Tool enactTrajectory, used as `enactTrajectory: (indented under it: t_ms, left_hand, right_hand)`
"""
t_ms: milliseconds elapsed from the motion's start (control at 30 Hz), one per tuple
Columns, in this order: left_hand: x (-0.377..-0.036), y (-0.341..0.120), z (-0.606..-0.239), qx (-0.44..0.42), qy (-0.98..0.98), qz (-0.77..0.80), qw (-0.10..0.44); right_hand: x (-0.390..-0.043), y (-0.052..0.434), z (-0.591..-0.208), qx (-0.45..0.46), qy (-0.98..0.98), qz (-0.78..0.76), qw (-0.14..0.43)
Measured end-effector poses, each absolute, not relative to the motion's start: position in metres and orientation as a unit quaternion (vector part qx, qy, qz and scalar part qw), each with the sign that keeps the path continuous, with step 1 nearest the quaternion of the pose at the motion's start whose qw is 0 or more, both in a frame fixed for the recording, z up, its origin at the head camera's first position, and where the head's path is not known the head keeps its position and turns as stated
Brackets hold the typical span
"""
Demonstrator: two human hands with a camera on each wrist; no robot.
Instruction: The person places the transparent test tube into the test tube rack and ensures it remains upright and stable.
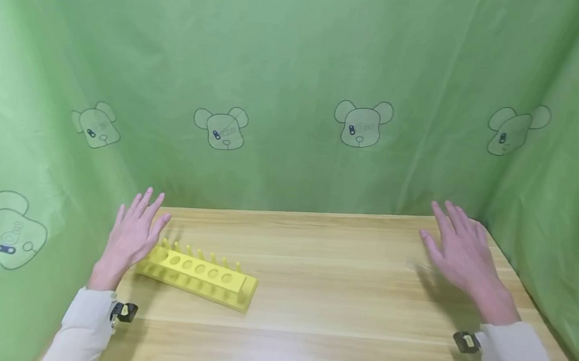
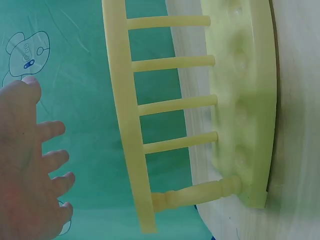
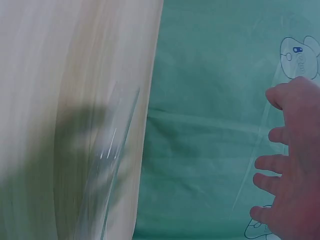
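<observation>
1. Head view: yellow rack (image 1: 198, 271) lies on the wooden table (image 1: 340, 303), toward the table's left side, long axis running slightly diagonal.
2. Rack has a row of round holes on top and a line of short pegs along its far edge.
3. Left hand (image 1: 132, 234) hovers at the rack's left end, fingers straight and spread, holding nothing; palm overlaps the rack's left corner in this view, contact cannot be told.
4. Left wrist view: rack (image 2: 240, 100) fills the frame, rungs joining a thin rail to the holed block; left hand (image 2: 30, 165) is apart from the rail, fingers loosely spread, gripping nothing.
5. Right hand (image 1: 464, 252) is well to the right of the rack, over the table's far right corner, fingers straight and fanned, holding nothing.
6. A clear, blurred thing (image 1: 418, 266) lies on the table just left of the right hand; too faint here to identify.
7. Right wrist view: clear tube-like thing (image 3: 112, 165) on the table near its edge, heavily blurred; right hand (image 3: 290, 165) is apart from it, fingers open.
8. Green curtain (image 1: 299, 87) with bear prints rings the table behind and on both sides of the rack.
9. Light sleeves and wrist-mounted clips show nearer than the rack.
10. Nothing stands between the rack and the right hand except bare table.
</observation>
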State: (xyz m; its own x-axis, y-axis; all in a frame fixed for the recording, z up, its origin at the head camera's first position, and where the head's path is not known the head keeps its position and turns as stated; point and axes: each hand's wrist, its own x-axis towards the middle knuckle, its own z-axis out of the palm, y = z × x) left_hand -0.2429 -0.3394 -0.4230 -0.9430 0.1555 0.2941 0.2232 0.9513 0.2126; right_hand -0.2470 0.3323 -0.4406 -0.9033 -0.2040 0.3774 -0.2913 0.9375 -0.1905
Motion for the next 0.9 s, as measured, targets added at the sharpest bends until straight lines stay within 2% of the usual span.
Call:
enactTrajectory:
  t_ms: [533,900]
  left_hand:
    - [-0.238,-0.339,-0.431,-0.088,-0.975,-0.149,0.138]
    - [-0.233,-0.337,-0.438,-0.076,-0.967,-0.182,0.162]
  right_hand:
    - [-0.242,0.307,-0.444,0.146,-0.947,0.191,0.211]
    - [-0.239,0.283,-0.45,0.146,-0.942,0.223,0.205]
